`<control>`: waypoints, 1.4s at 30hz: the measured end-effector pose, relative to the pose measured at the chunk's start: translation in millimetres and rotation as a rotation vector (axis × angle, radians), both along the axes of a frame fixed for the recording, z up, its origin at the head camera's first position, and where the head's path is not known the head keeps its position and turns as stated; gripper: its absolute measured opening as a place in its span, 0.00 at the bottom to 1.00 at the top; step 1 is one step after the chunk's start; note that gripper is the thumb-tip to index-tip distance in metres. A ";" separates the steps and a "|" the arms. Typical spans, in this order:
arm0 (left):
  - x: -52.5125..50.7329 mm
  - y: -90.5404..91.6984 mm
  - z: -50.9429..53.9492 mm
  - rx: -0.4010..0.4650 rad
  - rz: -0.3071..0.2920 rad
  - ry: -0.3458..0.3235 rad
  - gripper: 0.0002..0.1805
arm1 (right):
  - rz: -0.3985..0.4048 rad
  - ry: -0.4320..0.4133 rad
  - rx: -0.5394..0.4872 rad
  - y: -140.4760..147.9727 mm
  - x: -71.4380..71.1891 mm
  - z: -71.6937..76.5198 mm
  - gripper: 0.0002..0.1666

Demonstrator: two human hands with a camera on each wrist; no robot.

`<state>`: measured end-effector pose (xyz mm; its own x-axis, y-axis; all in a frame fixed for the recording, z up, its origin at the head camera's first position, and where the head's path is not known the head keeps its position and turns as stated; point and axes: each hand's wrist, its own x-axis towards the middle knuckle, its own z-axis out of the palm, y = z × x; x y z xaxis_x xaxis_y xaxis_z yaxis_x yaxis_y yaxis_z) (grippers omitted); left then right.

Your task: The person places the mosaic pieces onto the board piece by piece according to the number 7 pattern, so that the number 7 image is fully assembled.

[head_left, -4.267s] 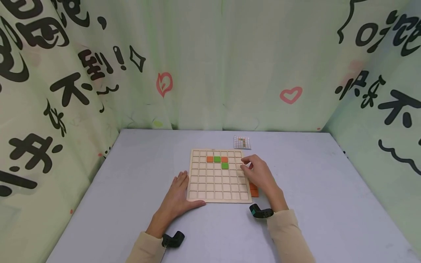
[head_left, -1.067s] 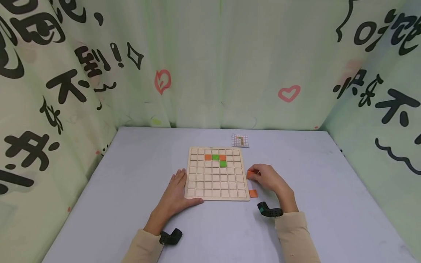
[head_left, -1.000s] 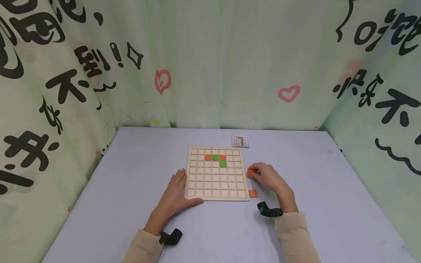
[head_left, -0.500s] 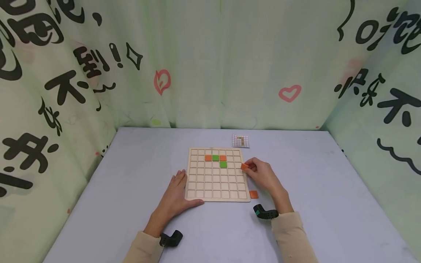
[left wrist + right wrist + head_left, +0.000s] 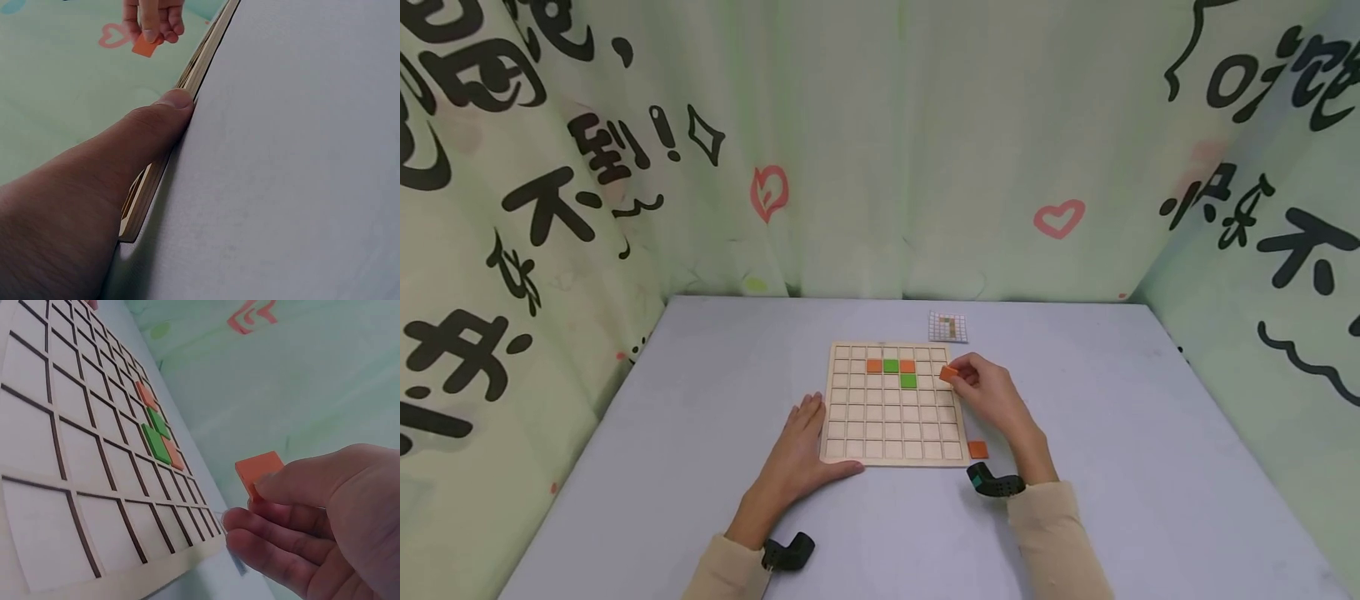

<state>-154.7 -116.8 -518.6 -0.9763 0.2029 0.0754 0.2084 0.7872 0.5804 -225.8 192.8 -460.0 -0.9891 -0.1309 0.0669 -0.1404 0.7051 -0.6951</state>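
Observation:
A wooden grid board (image 5: 859, 459) lies on the table, with two orange and two green square tiles set in its upper cells; one green tile (image 5: 908, 381) sits below the right orange tile (image 5: 907, 367). My right hand (image 5: 992, 396) pinches an orange tile (image 5: 257, 470) between thumb and fingers, held above the board's right edge. My left hand (image 5: 797, 454) rests against the board's left side, fingers straight, its thumb (image 5: 159, 115) lying along the near edge. Beside the board's lower right corner lies another orange tile (image 5: 977, 450).
A small card (image 5: 948, 327) printed with a coloured grid pattern lies behind the board. The white table (image 5: 700, 375) is enclosed by a pale green curtain (image 5: 850, 150) with black writing and pink hearts.
My right hand picked up an orange tile beside the board, then carried it up and left over the board's right edge. My left hand stays at the board's left side.

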 end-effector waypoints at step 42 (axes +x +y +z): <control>1.4 -0.6 0.8 -0.012 0.006 -0.007 0.66 | 0.043 -0.017 -0.026 -35.0 2.3 -22.1 0.12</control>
<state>-153.3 -117.5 -517.8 -0.9781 0.1974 0.0658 0.1991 0.7953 0.5725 -223.5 157.8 -482.1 -0.9836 -0.1722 0.0542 -0.1585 0.6802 -0.7156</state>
